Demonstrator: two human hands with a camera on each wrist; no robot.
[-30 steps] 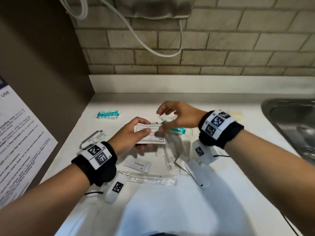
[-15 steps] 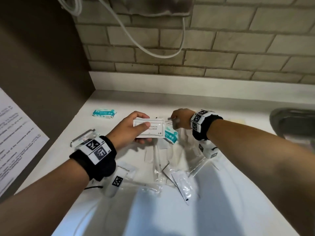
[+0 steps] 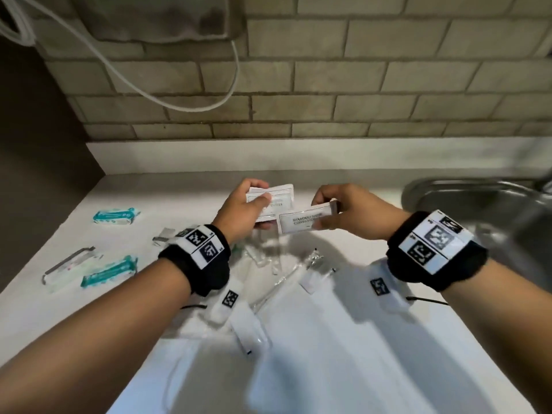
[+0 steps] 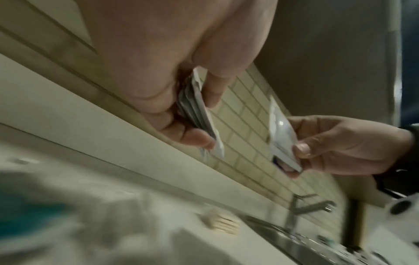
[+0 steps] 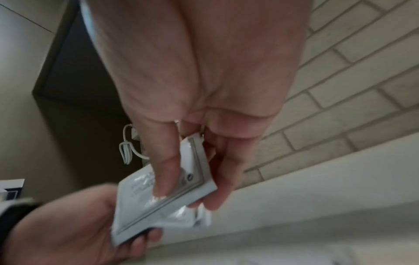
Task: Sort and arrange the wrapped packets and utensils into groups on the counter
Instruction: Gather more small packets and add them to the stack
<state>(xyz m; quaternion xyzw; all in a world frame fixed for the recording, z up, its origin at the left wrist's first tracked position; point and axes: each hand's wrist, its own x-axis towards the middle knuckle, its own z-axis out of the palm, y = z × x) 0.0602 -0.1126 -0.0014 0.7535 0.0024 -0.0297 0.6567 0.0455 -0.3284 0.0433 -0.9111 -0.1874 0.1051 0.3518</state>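
One sachet: a flat white rectangular sachet with dark printed lettering (image 3: 304, 222) is pinched at its right end by the right hand (image 3: 352, 213), thumb on top and fingers beneath, held above the white surface (image 3: 343, 354).
Its axis: long side runs left to right, the right end tipped slightly up toward the wall; the printed face looks up at the head camera.
Stack: a small stack of similar white sachets (image 3: 273, 200) is gripped in the left hand (image 3: 242, 210), thumb pressed across the front and fingers curled behind; their long sides also run left to right.
Relation: the single sachet sits just right of and below the stack, their near edges overlapping from the head view; the left wrist view shows a gap between them.
Below the hands: a loose pile of clear plastic-wrapped items (image 3: 280, 270) lies on the surface, blurred.
Left side: two teal-and-white wrapped packets (image 3: 115, 216) (image 3: 109, 271) and a clear-wrapped item with a grey strip (image 3: 70, 264) lie well apart from the hands.
Right: a steel sink (image 3: 484, 198).
Behind: beige brick tiles with a white cable (image 3: 179, 97) hanging.
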